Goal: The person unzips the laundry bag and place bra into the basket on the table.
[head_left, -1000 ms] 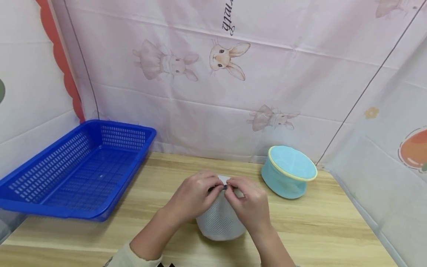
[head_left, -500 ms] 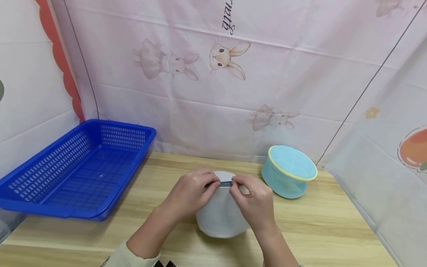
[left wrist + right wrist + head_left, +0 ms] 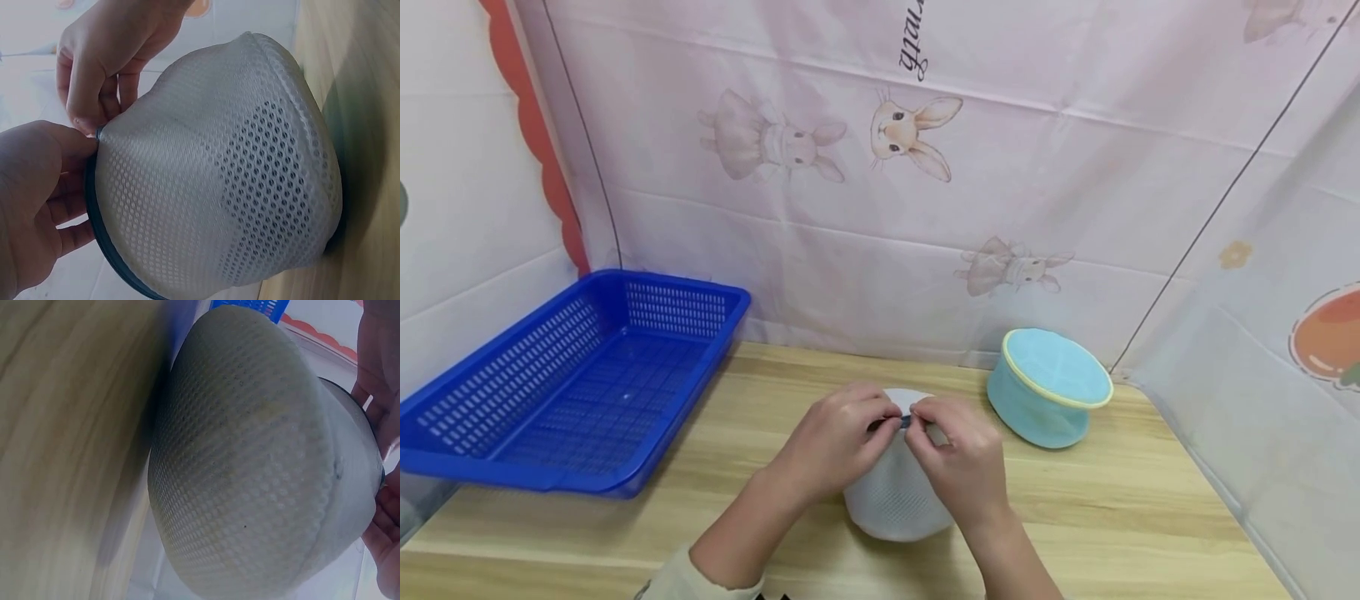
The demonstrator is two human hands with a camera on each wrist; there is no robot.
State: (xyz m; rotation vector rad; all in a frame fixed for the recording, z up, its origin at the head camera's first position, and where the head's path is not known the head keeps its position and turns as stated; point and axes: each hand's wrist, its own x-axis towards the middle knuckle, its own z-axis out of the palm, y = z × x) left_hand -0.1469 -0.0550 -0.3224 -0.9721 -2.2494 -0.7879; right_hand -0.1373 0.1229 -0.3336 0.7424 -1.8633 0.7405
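White mesh bag [image 3: 897, 504] on the surface [image 3: 1135, 508], right of the blue basket [image 3: 613, 396], below both hands; left hand [image 3: 838, 435], nearer the basket, and right hand [image 3: 966, 457] pinch its dark zipper [image 3: 92, 194], running crosswise between them.

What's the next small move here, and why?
Probably steady the white mesh bag with the right hand and ease the left hand along the dark strip, likely a zip: both hands pinch close together at its edge, and the strip runs on past the left hand.
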